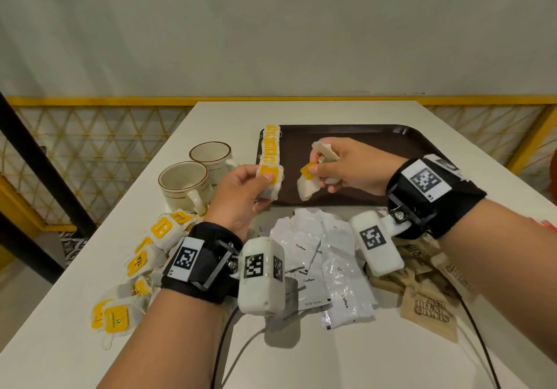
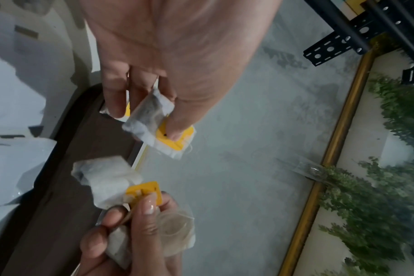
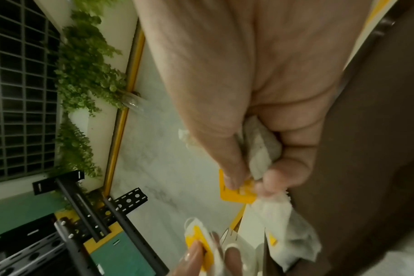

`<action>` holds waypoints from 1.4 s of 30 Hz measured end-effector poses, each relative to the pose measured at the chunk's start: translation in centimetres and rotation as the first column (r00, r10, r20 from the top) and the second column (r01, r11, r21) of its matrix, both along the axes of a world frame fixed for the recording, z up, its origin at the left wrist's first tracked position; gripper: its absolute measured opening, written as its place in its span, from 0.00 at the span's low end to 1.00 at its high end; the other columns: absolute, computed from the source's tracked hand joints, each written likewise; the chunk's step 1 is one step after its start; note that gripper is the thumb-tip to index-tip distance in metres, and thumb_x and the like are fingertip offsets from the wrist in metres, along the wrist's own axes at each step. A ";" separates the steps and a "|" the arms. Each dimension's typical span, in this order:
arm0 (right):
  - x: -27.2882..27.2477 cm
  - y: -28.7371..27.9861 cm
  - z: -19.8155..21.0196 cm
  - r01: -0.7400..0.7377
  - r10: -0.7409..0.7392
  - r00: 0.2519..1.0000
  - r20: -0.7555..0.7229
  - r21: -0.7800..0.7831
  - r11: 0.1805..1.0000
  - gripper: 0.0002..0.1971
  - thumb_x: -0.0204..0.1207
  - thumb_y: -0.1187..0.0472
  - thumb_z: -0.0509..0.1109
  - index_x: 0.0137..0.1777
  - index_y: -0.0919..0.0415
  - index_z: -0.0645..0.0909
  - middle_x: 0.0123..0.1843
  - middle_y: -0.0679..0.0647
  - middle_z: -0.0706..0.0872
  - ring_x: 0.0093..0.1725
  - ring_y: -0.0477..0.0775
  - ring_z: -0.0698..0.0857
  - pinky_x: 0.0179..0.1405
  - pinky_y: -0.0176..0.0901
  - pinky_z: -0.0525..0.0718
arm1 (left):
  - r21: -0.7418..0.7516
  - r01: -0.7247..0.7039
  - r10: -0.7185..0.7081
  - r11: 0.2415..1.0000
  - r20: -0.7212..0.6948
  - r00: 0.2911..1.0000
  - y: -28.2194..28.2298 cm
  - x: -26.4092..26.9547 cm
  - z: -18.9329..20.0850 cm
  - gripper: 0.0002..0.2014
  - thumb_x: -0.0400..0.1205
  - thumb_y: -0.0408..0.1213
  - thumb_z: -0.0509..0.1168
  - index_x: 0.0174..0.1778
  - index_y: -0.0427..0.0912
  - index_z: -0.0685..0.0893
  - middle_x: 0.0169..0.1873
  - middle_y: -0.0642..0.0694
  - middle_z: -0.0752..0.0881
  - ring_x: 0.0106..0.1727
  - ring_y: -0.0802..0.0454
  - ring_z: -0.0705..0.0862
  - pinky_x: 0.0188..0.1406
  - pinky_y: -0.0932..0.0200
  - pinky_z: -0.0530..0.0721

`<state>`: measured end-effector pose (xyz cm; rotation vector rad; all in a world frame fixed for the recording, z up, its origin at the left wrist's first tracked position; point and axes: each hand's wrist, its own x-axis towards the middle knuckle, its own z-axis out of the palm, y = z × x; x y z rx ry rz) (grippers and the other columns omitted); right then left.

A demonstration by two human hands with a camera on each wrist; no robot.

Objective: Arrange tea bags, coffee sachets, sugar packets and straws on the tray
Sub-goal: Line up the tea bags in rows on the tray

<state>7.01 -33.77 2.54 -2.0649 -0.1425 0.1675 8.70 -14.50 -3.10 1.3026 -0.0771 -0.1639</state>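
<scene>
The white table (image 1: 301, 358) carries the brown tray (image 1: 361, 135), the landmark here. A single row of tea bags (image 1: 271, 144) lies along the tray's left edge; I judge the task barely begun. Left of the tray stand two cups (image 1: 184, 183) and a heap of roughly ten loose tea bags (image 1: 141, 265). In front of the tray lie about six coffee sachets (image 1: 343, 292) and several brown sugar packets (image 1: 428, 310); no straws show. The left hand (image 1: 241, 195) pinches one tea bag (image 1: 269, 182) at the row's near end; the right hand (image 1: 355, 165), over the tray, clamps two or three bags (image 1: 309, 185).
</scene>
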 end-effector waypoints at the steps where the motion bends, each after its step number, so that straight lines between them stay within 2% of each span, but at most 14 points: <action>1: 0.0 0.0 0.1 -0.033 0.034 0.999 -0.035 0.041 0.999 0.03 0.81 0.66 0.67 0.50 0.63 0.76 0.38 0.58 0.82 0.34 0.48 0.81 0.31 0.34 0.82 | 0.010 0.007 -0.007 1.000 0.002 1.000 0.0 -0.1 0.1 0.02 0.82 0.30 0.65 0.47 0.40 0.82 0.47 0.41 0.87 0.47 0.48 0.85 0.45 0.55 0.82; 5: -0.2 0.4 0.7 -0.073 0.090 0.994 -0.064 0.233 0.970 0.03 0.79 0.68 0.69 0.51 0.64 0.78 0.38 0.59 0.82 0.34 0.50 0.81 0.30 0.36 0.82 | -0.071 0.178 -0.178 0.981 0.006 0.984 0.1 -0.5 0.6 0.03 0.81 0.31 0.63 0.45 0.39 0.82 0.43 0.44 0.88 0.43 0.52 0.87 0.38 0.65 0.86; 9: 0.0 0.7 1.3 -0.132 0.148 0.986 -0.073 0.186 0.974 0.10 0.78 0.69 0.69 0.58 0.70 0.78 0.39 0.59 0.81 0.33 0.49 0.80 0.29 0.34 0.81 | -0.104 0.337 -0.337 0.936 0.019 0.941 0.3 -0.8 0.7 0.03 0.77 0.30 0.64 0.43 0.38 0.82 0.35 0.45 0.88 0.33 0.54 0.86 0.31 0.66 0.85; 12: 0.1 0.9 1.3 -0.150 0.166 0.982 -0.088 0.166 0.975 0.10 0.78 0.68 0.69 0.58 0.69 0.79 0.39 0.57 0.82 0.34 0.48 0.81 0.30 0.34 0.81 | -0.039 0.386 -0.385 0.922 0.029 0.923 0.1 -1.1 0.7 0.07 0.82 0.25 0.60 0.42 0.37 0.81 0.32 0.46 0.87 0.32 0.55 0.84 0.32 0.66 0.86; 16: 0.4 0.6 1.2 -0.052 0.066 0.991 -0.116 0.119 0.992 0.07 0.80 0.65 0.68 0.56 0.64 0.80 0.41 0.56 0.82 0.34 0.47 0.81 0.31 0.36 0.81 | -0.070 0.328 -0.321 0.942 0.086 0.943 0.6 -0.8 0.9 0.06 0.78 0.27 0.64 0.39 0.38 0.86 0.33 0.46 0.89 0.33 0.55 0.87 0.35 0.65 0.87; 18: 0.3 0.4 0.7 -0.012 0.020 0.989 -0.149 0.054 0.998 0.04 0.79 0.65 0.69 0.52 0.63 0.81 0.42 0.57 0.82 0.34 0.48 0.82 0.32 0.38 0.83 | -0.130 0.242 -0.229 0.962 0.104 0.968 1.3 -0.3 0.9 0.04 0.72 0.31 0.67 0.38 0.40 0.87 0.34 0.45 0.89 0.33 0.55 0.87 0.35 0.65 0.87; 21: -0.6 0.9 -0.5 -0.154 0.113 0.975 -0.194 -0.213 0.965 0.06 0.77 0.63 0.72 0.52 0.62 0.84 0.44 0.60 0.87 0.40 0.52 0.86 0.43 0.45 0.88 | -0.164 0.157 -0.139 0.974 0.118 0.983 1.9 0.3 0.9 0.05 0.73 0.33 0.67 0.43 0.39 0.83 0.36 0.46 0.89 0.37 0.55 0.87 0.39 0.65 0.86; 23: -1.1 1.3 -0.6 -0.256 0.195 0.963 -0.187 -0.399 0.881 0.12 0.74 0.55 0.75 0.56 0.55 0.84 0.52 0.53 0.89 0.49 0.49 0.87 0.55 0.47 0.86 | -0.145 0.147 -0.129 0.978 0.131 0.983 1.8 0.3 0.9 0.02 0.78 0.30 0.65 0.43 0.39 0.82 0.36 0.47 0.89 0.39 0.55 0.87 0.40 0.64 0.86; 25: -1.0 1.3 0.1 -0.265 0.222 0.964 -0.146 -0.475 0.839 0.17 0.71 0.50 0.77 0.60 0.49 0.84 0.55 0.44 0.88 0.55 0.42 0.85 0.60 0.39 0.80 | -0.111 0.137 -0.121 0.984 0.138 0.983 1.5 0.2 0.8 0.03 0.79 0.29 0.64 0.42 0.39 0.83 0.37 0.47 0.89 0.39 0.55 0.86 0.41 0.64 0.86; 29: 0.0 1.0 0.5 -0.152 0.135 0.980 -0.147 -0.116 0.981 0.12 0.76 0.61 0.74 0.58 0.50 0.85 0.51 0.47 0.91 0.53 0.46 0.86 0.55 0.41 0.79 | -0.072 0.125 -0.114 0.989 0.143 0.983 1.0 0.1 0.5 0.05 0.80 0.28 0.64 0.42 0.39 0.84 0.35 0.48 0.89 0.36 0.56 0.86 0.38 0.67 0.85; 33: 0.5 1.8 0.2 0.056 -0.009 0.983 -0.182 0.257 0.965 0.10 0.82 0.68 0.61 0.57 0.61 0.83 0.46 0.57 0.87 0.46 0.53 0.83 0.41 0.39 0.76 | -0.037 0.137 -0.130 0.990 0.148 0.980 0.9 0.3 0.3 0.06 0.81 0.28 0.63 0.42 0.39 0.84 0.33 0.50 0.89 0.34 0.59 0.86 0.36 0.68 0.83; 35: 0.4 2.3 0.1 0.050 0.003 0.984 -0.178 0.293 0.955 0.10 0.81 0.67 0.65 0.60 0.65 0.82 0.49 0.61 0.85 0.45 0.56 0.81 0.40 0.38 0.75 | -0.001 0.130 -0.129 0.991 0.152 0.980 0.9 0.2 0.1 0.05 0.80 0.29 0.64 0.42 0.40 0.84 0.33 0.51 0.89 0.35 0.58 0.85 0.39 0.66 0.82; 38: 0.6 2.6 0.0 0.063 -0.015 0.988 -0.152 0.312 0.948 0.14 0.77 0.69 0.71 0.62 0.64 0.81 0.51 0.59 0.87 0.43 0.50 0.85 0.43 0.39 0.82 | 0.033 0.120 -0.124 0.992 0.143 0.982 0.8 0.2 0.0 0.05 0.80 0.30 0.65 0.41 0.42 0.85 0.34 0.50 0.89 0.36 0.56 0.85 0.43 0.62 0.82; 42: 1.2 1.9 0.1 0.169 -0.169 0.985 -0.024 0.261 0.950 0.05 0.78 0.69 0.70 0.49 0.59 0.83 0.47 0.55 0.86 0.47 0.50 0.84 0.49 0.44 0.86 | 0.038 -0.029 0.022 0.999 0.161 0.987 0.9 0.7 0.0 0.05 0.80 0.30 0.67 0.40 0.44 0.85 0.37 0.48 0.88 0.41 0.52 0.83 0.44 0.60 0.79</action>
